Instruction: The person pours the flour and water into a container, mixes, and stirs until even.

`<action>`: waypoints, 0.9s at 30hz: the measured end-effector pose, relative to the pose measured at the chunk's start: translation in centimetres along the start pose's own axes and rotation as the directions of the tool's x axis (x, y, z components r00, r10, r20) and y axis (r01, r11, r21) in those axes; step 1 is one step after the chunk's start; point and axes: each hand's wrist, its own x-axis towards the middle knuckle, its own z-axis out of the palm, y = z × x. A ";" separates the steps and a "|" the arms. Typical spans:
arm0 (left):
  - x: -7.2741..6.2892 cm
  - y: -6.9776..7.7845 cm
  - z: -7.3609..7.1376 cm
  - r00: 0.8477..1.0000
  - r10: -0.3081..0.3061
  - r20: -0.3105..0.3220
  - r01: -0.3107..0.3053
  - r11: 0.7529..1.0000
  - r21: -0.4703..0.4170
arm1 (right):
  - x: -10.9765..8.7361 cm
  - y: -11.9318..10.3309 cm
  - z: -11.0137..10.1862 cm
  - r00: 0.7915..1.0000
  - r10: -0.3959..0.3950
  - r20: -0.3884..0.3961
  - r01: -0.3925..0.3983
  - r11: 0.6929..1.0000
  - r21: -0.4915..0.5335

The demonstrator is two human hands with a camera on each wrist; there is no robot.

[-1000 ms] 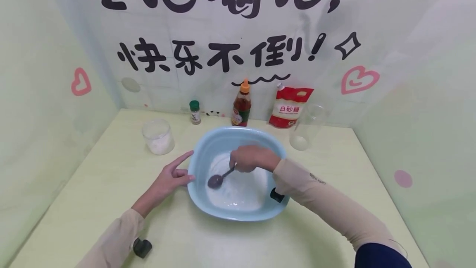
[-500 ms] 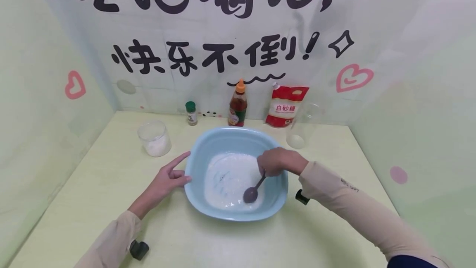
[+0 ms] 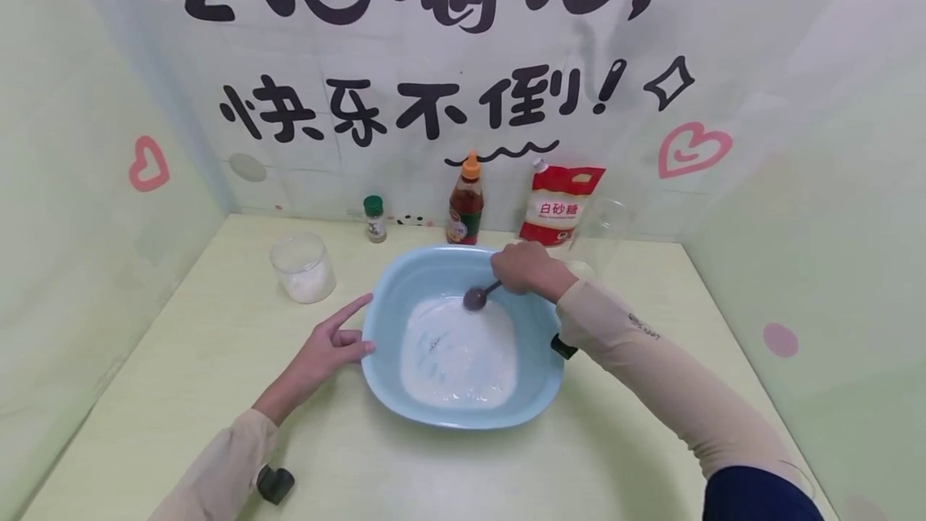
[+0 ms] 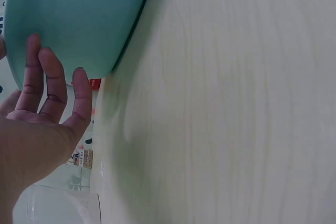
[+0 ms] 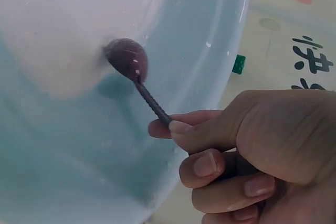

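A light-blue plastic basin point(image 3: 391, 380) with white, milky liquid point(image 3: 463, 360) in its bottom stands mid-table. My left hand point(image 3: 329, 352) is at its left side, index finger stretched and thumb tip at the rim. In the left wrist view the other fingers point(image 4: 55, 85) lie spread and nearly straight along the basin's outer wall. My right hand point(image 3: 524, 268) is over the far right part of the basin, pinching a dark spoon point(image 5: 128, 59) by its handle. The spoon's bowl is at the far edge of the liquid, round back facing up.
Left of the basin is a clear jar of white powder point(image 3: 307, 280). Behind stand a green-capped seasoning bottle point(image 3: 375, 222), an orange-capped sauce bottle point(image 3: 466, 211) and a red sugar pouch point(image 3: 557, 211). A tall clear glass container point(image 3: 611, 223) is partly behind my right arm.
My right hand has swept the spoon from the left side of the liquid to the near right, then up to the far edge. The left hand stays at the basin's rim.
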 end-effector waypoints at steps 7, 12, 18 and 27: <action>-0.1 0.1 0.0 1.000 0.007 0.012 -0.007 1.000 -0.001 | 1.8 -2.5 0.3 0.998 -0.041 -0.043 0.042 0.999 0.034; 0.1 0.0 0.1 1.000 0.016 0.013 -0.016 1.000 -0.007 | 1.8 -4.2 0.9 0.992 -0.104 -0.066 0.109 0.991 0.081; 0.2 0.4 0.4 1.000 0.011 0.013 -0.011 1.000 -0.004 | -0.4 -6.2 1.5 0.982 -0.178 -0.060 0.181 0.982 0.058; -0.2 0.1 0.3 1.000 0.016 0.000 -0.016 0.999 -0.038 | -3.4 -7.7 2.7 0.962 -0.222 0.160 0.206 0.972 0.110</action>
